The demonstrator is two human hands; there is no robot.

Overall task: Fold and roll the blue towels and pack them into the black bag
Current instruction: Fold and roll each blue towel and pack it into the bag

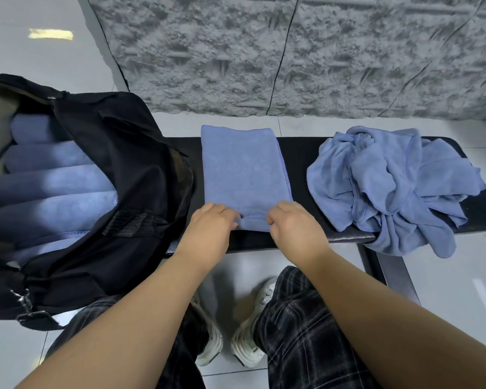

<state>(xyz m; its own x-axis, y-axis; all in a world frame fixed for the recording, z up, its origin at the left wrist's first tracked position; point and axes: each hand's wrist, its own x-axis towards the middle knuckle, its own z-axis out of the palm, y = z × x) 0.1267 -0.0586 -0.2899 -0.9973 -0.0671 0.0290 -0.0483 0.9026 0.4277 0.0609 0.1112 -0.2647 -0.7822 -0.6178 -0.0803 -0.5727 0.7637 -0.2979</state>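
I'm looking down at a black padded bench with a folded blue towel lying lengthwise across its middle, the far end reaching just past the bench's back edge and the near, stitched hem sitting at the front edge.

My left hand is at the near left corner of that towel. Its fingers are curled down onto the hem and tucked against it, pinching the edge of the cloth. My right hand mirrors it at the near right corner, knuckles up, fingers bent inward and gripping the hem. The two hands are close together with only a short stretch of hem showing between them. I can't see the fingertips themselves, since they are folded under the knuckles.

To the left, the black bag rests on the bench end with its mouth wide open toward me. Inside it, several rolled blue towels lie side by side in a stacked row, touching one another.

On the right part of the bench sits a heap of loose blue towels, crumpled, with one corner hanging over the front edge.

Below the bench I see plaid trousers and white sneakers on the grey tiled floor.
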